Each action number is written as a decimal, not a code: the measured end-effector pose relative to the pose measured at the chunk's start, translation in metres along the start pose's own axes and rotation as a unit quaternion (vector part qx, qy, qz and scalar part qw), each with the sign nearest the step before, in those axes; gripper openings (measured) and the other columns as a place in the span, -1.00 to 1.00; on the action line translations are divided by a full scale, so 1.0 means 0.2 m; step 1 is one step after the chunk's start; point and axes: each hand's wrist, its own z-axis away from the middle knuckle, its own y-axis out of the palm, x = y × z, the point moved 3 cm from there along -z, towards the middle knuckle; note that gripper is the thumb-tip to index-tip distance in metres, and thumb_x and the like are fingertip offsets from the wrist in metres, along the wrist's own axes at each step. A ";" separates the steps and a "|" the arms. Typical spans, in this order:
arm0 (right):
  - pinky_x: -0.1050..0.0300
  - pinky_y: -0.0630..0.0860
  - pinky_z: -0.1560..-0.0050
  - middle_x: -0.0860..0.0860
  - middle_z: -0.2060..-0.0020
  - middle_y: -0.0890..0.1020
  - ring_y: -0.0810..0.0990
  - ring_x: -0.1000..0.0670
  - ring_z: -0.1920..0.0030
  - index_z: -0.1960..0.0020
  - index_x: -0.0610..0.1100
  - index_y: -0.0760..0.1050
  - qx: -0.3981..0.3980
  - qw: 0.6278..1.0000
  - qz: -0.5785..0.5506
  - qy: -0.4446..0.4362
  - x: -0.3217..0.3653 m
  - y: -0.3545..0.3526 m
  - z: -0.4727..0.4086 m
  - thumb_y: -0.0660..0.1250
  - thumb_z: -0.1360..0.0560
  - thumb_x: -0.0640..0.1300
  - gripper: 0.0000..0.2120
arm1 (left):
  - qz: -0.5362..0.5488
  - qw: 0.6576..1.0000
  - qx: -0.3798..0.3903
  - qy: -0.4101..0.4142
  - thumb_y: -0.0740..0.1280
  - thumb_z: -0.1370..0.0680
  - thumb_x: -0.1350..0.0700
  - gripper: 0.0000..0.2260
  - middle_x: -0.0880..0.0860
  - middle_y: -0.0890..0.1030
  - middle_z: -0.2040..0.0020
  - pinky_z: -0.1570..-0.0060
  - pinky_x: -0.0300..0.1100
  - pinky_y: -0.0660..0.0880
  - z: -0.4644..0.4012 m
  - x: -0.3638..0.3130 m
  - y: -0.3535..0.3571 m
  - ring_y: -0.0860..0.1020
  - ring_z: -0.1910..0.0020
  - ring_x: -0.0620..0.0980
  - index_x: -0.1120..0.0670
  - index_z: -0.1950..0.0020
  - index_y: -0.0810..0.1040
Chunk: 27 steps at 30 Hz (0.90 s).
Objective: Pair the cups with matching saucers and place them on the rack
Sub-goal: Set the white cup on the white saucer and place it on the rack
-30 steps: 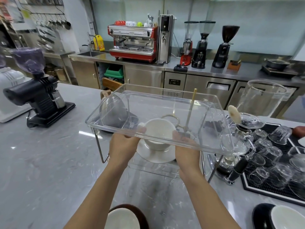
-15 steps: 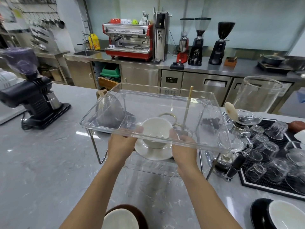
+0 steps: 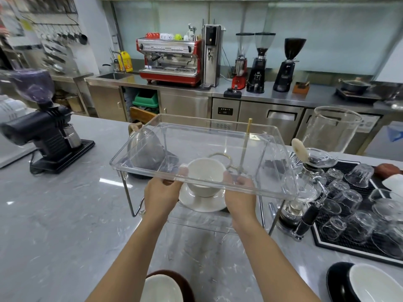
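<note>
The clear upper tray (image 3: 281, 162) of the rack roofs the lower shelf, so entry there is only from the near side, under its front rim. That gap is filled by the left hand (image 3: 162, 194), the right hand (image 3: 241, 197) and the white cup (image 3: 205, 175) on its saucer (image 3: 201, 202) between them. Left of the rack the grey surface (image 3: 54, 214) lies open up to the black grinder (image 3: 41, 136). On the right, the siphon brewer (image 3: 305, 192) and the upturned glasses (image 3: 353, 205) crowd close.
</note>
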 end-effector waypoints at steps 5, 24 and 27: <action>0.17 0.44 0.21 0.01 0.02 0.57 0.56 0.03 0.07 0.01 -0.06 0.47 0.010 0.996 0.061 -0.070 0.05 -0.01 0.04 0.33 -0.53 0.07 -0.80 | -0.051 0.998 -0.026 0.024 0.36 -0.43 -0.42 -0.53 -0.05 0.70 0.20 0.06 0.06 0.67 0.03 -0.02 -0.03 0.70 0.10 0.04 -0.03 0.10 0.68; 0.08 -0.06 -0.57 -0.02 -0.60 0.12 -0.06 0.02 -0.61 -0.57 -0.09 0.21 0.140 0.825 0.391 -0.383 -0.05 -0.11 0.65 0.22 -0.61 0.06 -0.42 | -0.320 0.889 0.078 0.317 0.50 -0.53 0.00 -0.64 0.03 0.57 -0.42 -0.46 0.04 0.33 0.68 0.03 -0.29 0.42 -0.50 0.07 0.06 -0.30 0.65; 0.06 -0.01 -0.58 0.04 -0.60 0.11 -0.08 0.09 -0.61 -0.57 -0.08 0.21 0.182 0.808 0.394 -0.398 -0.12 -0.13 0.72 0.22 -0.61 0.05 -0.43 | -0.339 0.875 0.110 0.328 0.39 -0.56 -0.15 -0.57 -0.02 0.46 -0.52 -0.48 0.16 0.33 0.75 0.12 -0.34 0.30 -0.58 0.04 0.00 -0.37 0.60</action>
